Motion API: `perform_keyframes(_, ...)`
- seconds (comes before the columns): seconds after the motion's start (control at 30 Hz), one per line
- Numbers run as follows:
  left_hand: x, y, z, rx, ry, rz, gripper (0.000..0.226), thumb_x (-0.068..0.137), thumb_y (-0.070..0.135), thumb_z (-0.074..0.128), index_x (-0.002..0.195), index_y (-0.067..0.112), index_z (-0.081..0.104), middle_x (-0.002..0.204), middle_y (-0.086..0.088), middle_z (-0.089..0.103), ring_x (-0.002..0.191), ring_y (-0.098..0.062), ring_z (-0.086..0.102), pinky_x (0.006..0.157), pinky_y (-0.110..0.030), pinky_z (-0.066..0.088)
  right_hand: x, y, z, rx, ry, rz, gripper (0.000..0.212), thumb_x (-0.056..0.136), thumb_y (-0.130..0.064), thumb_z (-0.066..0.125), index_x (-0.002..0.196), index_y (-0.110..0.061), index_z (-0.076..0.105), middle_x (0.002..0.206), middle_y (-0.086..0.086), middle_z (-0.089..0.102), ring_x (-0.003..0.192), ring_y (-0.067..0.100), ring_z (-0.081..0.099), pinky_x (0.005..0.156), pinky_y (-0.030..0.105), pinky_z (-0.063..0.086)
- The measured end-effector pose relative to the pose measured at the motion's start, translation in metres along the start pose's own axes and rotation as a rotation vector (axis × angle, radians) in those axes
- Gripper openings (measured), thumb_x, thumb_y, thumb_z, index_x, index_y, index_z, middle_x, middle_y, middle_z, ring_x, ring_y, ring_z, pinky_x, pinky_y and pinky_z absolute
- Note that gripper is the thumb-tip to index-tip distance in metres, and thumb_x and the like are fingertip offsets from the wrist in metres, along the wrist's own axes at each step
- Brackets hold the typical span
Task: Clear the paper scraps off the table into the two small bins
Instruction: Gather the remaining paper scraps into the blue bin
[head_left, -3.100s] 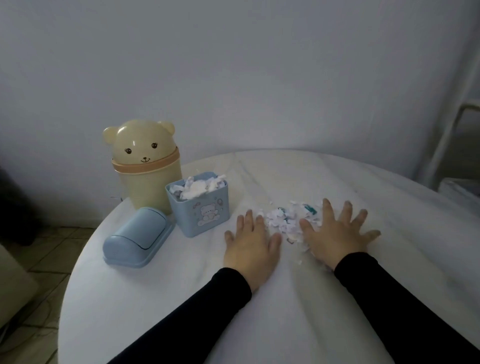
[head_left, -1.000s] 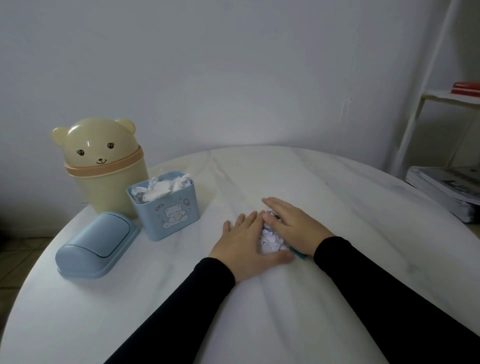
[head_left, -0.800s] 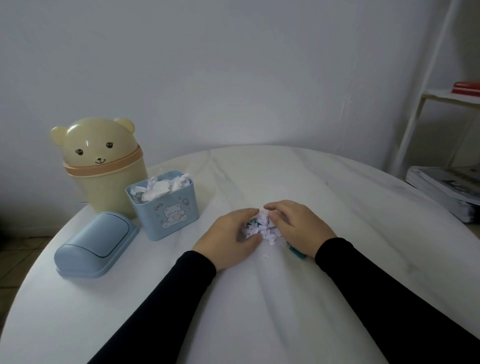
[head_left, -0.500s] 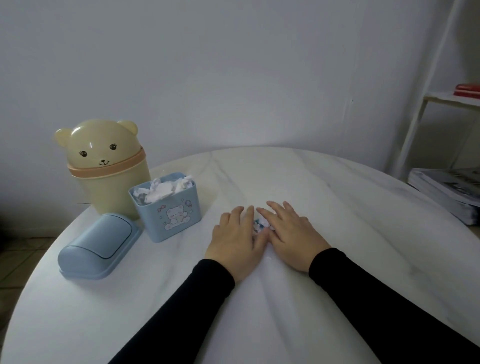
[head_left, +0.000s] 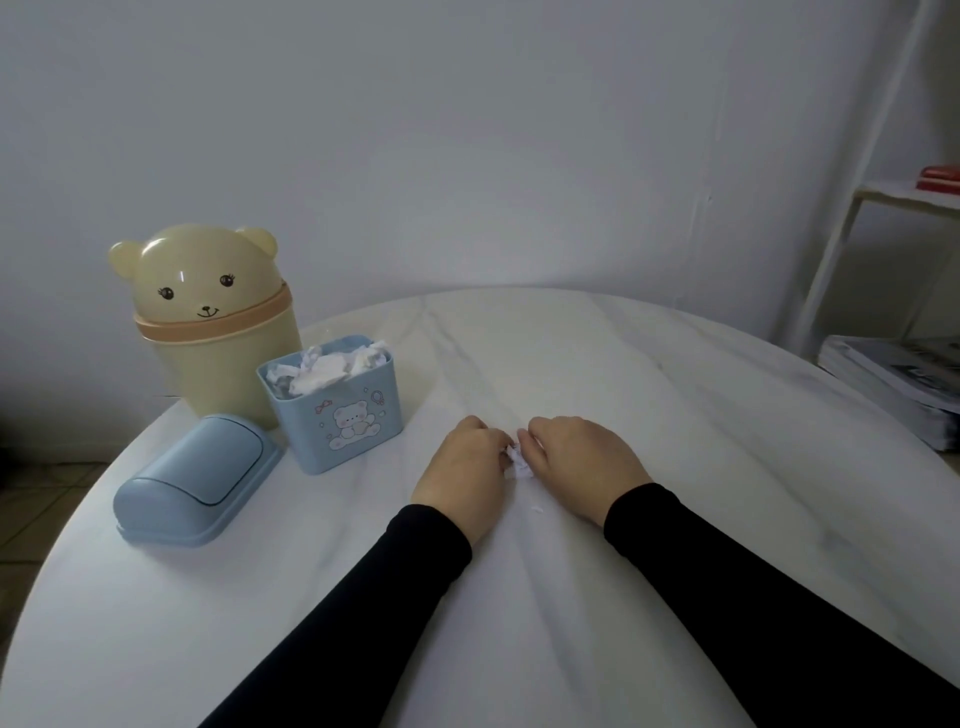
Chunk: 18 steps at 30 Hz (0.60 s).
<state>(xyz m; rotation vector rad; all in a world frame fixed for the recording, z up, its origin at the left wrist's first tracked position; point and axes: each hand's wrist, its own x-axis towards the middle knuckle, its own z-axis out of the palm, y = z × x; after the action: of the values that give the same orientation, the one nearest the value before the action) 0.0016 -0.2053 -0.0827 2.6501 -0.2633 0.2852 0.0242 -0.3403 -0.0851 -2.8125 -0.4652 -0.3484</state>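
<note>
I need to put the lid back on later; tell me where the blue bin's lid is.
In the head view the blue lid lies on the table's left side, just in front of the bear bin and left of the open blue bin.

Plain pale wall (head_left: 467, 130) behind a round white marble-patterned table (head_left: 571, 353). At right, a white shelf unit (head_left: 852, 208) carrying a red item (head_left: 939, 179); a stack of printed papers (head_left: 898, 384) lies below. Tiled floor (head_left: 47, 483) visible at left. Lighting dim, diffuse.
</note>
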Motion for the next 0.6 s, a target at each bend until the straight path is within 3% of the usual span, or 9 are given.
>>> perform_keyframes(0.1, 0.001, 0.0, -0.002, 0.01, 0.029, -0.015, 0.025, 0.091, 0.004, 0.047, 0.103, 0.008, 0.069, 0.093, -0.004, 0.05, 0.093, -0.023, 0.059, 0.068, -0.014, 0.03, 0.0, 0.001, 0.0, 0.074, 0.078, 0.041, 0.035, 0.098, -0.033, 0.038, 0.069, -0.014, 0.04, 0.076, 0.01, 0.059, 0.069, 0.026, 0.045, 0.061, 0.029, 0.028)
perform_keyframes(0.2, 0.0, -0.001, -0.005, -0.118, 0.078, -0.089, 0.025, 0.09, 0.003, 0.049, 0.101, 0.01, 0.071, 0.099, -0.007, 0.061, 0.085, -0.013, 0.055, 0.067, -0.008, 0.028, 0.0, 0.001, -0.006, 0.274, 0.135, 0.147, 0.04, 0.096, -0.031, 0.043, 0.061, -0.011, 0.04, 0.056, 0.002, 0.042, 0.063, 0.026, 0.043, 0.055, 0.03, 0.028)
perform_keyframes(0.33, 0.0, -0.003, -0.011, -0.341, 0.149, -0.191, 0.026, 0.091, 0.001, 0.05, 0.093, 0.014, 0.072, 0.093, -0.003, 0.06, 0.064, -0.001, 0.049, 0.054, 0.0, 0.035, 0.002, 0.0, -0.013, 0.426, 0.231, 0.207, 0.041, 0.094, -0.028, 0.046, 0.064, -0.001, 0.045, 0.055, 0.004, 0.031, 0.057, 0.022, 0.031, 0.05, 0.032, 0.025)
perform_keyframes(0.43, 0.003, -0.001, -0.019, -0.457, 0.161, -0.202, 0.024, 0.093, 0.004, 0.051, 0.091, 0.016, 0.071, 0.089, -0.003, 0.061, 0.057, -0.001, 0.047, 0.046, -0.001, 0.035, 0.007, -0.008, -0.018, 0.488, 0.261, 0.208, 0.044, 0.094, -0.027, 0.047, 0.054, -0.012, 0.033, 0.055, 0.001, 0.025, 0.054, 0.018, 0.025, 0.048, 0.027, 0.021)
perform_keyframes(0.5, 0.005, -0.001, -0.026, -0.479, 0.156, -0.197, 0.023, 0.093, 0.005, 0.05, 0.091, 0.017, 0.071, 0.076, 0.002, 0.055, 0.048, -0.002, 0.042, 0.041, -0.004, 0.031, 0.012, -0.018, -0.022, 0.512, 0.273, 0.197, 0.046, 0.093, -0.026, 0.047, 0.053, -0.017, 0.025, 0.055, 0.0, 0.021, 0.053, 0.017, 0.022, 0.048, 0.028, 0.02)
perform_keyframes(0.6, 0.008, -0.007, -0.043, -0.454, 0.17, -0.168, 0.023, 0.094, 0.007, 0.05, 0.091, 0.017, 0.07, 0.063, 0.007, 0.049, 0.046, -0.005, 0.043, 0.04, -0.006, 0.032, 0.021, -0.033, -0.03, 0.541, 0.292, 0.167, 0.047, 0.09, -0.025, 0.049, 0.048, -0.017, 0.028, 0.05, 0.0, 0.019, 0.049, 0.016, 0.02, 0.046, 0.026, 0.019)
